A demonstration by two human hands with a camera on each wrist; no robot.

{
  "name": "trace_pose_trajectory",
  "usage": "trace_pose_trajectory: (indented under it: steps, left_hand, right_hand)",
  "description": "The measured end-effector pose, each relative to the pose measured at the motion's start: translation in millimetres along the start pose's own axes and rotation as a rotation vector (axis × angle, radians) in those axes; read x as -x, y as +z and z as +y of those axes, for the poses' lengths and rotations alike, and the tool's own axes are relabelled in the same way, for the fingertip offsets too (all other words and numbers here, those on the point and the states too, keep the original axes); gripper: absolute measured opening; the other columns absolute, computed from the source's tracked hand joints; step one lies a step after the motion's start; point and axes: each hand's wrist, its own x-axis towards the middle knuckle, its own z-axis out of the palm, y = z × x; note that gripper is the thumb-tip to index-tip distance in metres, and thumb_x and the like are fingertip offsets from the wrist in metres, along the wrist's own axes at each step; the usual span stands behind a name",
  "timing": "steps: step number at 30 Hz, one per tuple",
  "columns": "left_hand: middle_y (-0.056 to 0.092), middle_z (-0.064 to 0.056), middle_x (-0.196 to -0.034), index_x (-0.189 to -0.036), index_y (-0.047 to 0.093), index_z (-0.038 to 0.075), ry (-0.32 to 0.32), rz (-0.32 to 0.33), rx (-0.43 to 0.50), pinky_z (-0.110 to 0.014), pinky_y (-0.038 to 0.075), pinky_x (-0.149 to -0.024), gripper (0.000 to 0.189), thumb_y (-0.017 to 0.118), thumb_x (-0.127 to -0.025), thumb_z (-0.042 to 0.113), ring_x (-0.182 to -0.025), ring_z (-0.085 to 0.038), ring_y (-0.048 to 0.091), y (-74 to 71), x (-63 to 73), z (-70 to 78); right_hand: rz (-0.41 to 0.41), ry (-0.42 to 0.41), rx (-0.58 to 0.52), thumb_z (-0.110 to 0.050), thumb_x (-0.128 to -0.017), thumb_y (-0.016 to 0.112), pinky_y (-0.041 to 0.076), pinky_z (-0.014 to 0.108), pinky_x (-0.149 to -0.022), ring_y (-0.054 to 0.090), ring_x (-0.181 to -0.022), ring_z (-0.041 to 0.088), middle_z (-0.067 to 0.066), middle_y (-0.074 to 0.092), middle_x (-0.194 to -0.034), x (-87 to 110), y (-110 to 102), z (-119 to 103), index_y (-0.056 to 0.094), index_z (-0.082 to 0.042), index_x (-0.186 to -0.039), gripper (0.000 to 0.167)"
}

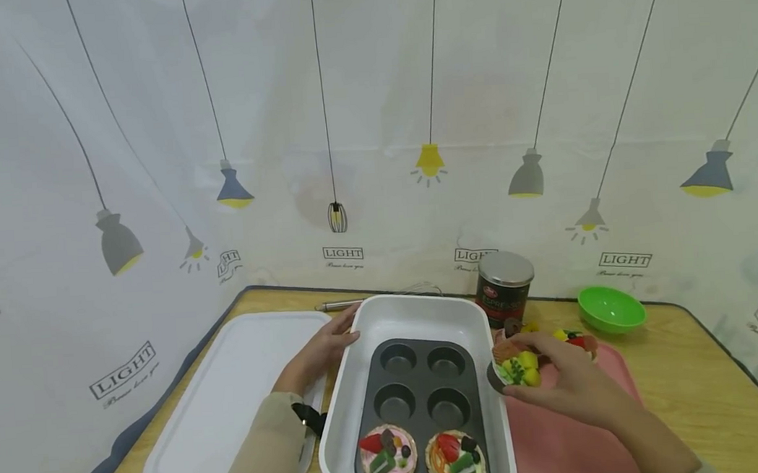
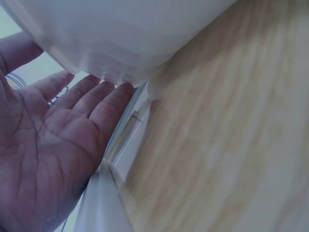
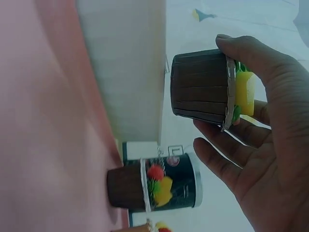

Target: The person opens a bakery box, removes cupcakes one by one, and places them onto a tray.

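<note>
My left hand (image 1: pixel 317 349) holds the left wall of a deep white pan (image 1: pixel 416 305), thumb over the rim. In the left wrist view its fingers (image 2: pixel 96 104) touch the outer wall. Inside the pan lies a dark muffin tin (image 1: pixel 420 375); a pink-topped tart (image 1: pixel 389 456) and a cream-topped tart (image 1: pixel 456 461) sit in its two nearest cups. My right hand (image 1: pixel 577 380) grips a cupcake (image 1: pixel 520 367) with yellow and green topping beside the pan's right wall. The right wrist view shows its brown pleated cup (image 3: pixel 200 87) between thumb and fingers.
A pink tray (image 1: pixel 554 435) lies at right, with more cupcakes (image 3: pixel 128 186) on it, partly hidden. Behind stand a black tin (image 1: pixel 502 290) with a metal lid and a green bowl (image 1: pixel 611 309). A white tray (image 1: pixel 226 405) lies at left, a whisk (image 1: pixel 340 305) at the back.
</note>
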Motion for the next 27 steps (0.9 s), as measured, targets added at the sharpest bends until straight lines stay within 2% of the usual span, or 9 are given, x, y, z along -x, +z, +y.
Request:
trace_pose_trajectory:
  steps: [5,9,13,17,20,23,27]
  left_hand:
    - [0.025,-0.001,-0.165,-0.161,0.026,0.027,0.002,-0.003,0.0,-0.049,0.036,-0.113,0.067,0.057,-0.102,0.019,-0.147,-0.028,0.032,0.5,-0.5,-1.6]
    - [0.026,0.001,-0.165,-0.16,0.025,0.027,0.002,-0.002,-0.01,-0.05,0.034,-0.114,0.068,0.058,-0.101,0.021,-0.148,-0.027,0.029,1.5,1.1,0.9]
    - [0.025,0.001,-0.165,-0.16,0.025,0.028,0.008,-0.009,-0.015,-0.05,0.036,-0.113,0.068,0.059,-0.101,0.024,-0.148,-0.027,0.03,1.9,1.3,3.3]
    - [0.025,0.001,-0.165,-0.16,0.025,0.029,0.004,-0.01,-0.013,-0.049,0.038,-0.112,0.067,0.057,-0.102,0.023,-0.147,-0.028,0.032,1.5,1.0,3.2]
    - [0.026,0.001,-0.165,-0.16,0.025,0.029,-0.002,-0.002,-0.011,-0.05,0.039,-0.111,0.067,0.057,-0.102,0.022,-0.146,-0.029,0.034,1.7,1.1,2.7]
    - [0.027,0.001,-0.164,-0.16,0.026,0.029,-0.001,0.004,-0.01,-0.049,0.039,-0.111,0.067,0.057,-0.102,0.022,-0.145,-0.028,0.035,1.7,1.2,2.2]
    - [0.027,0.0,-0.164,-0.16,0.027,0.028,0.011,0.002,-0.006,-0.048,0.039,-0.111,0.067,0.057,-0.101,0.021,-0.145,-0.027,0.036,1.2,0.5,0.9]
  right_hand:
    - [-0.044,0.054,-0.006,-0.044,-0.077,0.087,0.054,0.026,-0.069,0.062,-0.079,0.006,-0.015,0.067,-0.105,8.2,-5.7,12.5,0.06,-0.025,-0.124,0.057]
    - [-0.056,0.05,-0.002,-0.045,-0.078,0.086,0.055,0.027,-0.071,0.063,-0.082,0.004,-0.018,0.066,-0.108,9.3,-8.0,21.5,0.059,-0.028,-0.122,0.054]
    - [-0.059,0.038,0.032,-0.047,-0.078,0.085,0.054,0.026,-0.07,0.062,-0.08,0.005,-0.016,0.065,-0.108,9.7,-8.6,28.2,0.059,-0.025,-0.122,0.056]
    - [-0.057,0.046,0.102,-0.051,-0.077,0.084,0.053,0.03,-0.071,0.06,-0.084,0.005,-0.003,0.069,-0.116,10.9,-9.4,29.8,0.062,-0.023,-0.123,0.058]
    - [-0.062,0.056,0.112,-0.052,-0.077,0.083,0.052,0.031,-0.071,0.059,-0.084,0.005,0.007,0.069,-0.12,11.5,-8.7,32.1,0.063,-0.023,-0.123,0.058]
    - [-0.077,0.067,0.089,-0.05,-0.078,0.084,0.048,0.026,-0.066,0.057,-0.076,0.008,0.001,0.07,-0.114,11.8,-6.5,35.6,0.063,-0.023,-0.123,0.057]
    - [-0.094,0.086,0.072,-0.05,-0.078,0.084,0.048,0.027,-0.069,0.058,-0.081,0.008,-0.009,0.068,-0.111,12.2,-3.1,39.6,0.063,-0.024,-0.122,0.055]
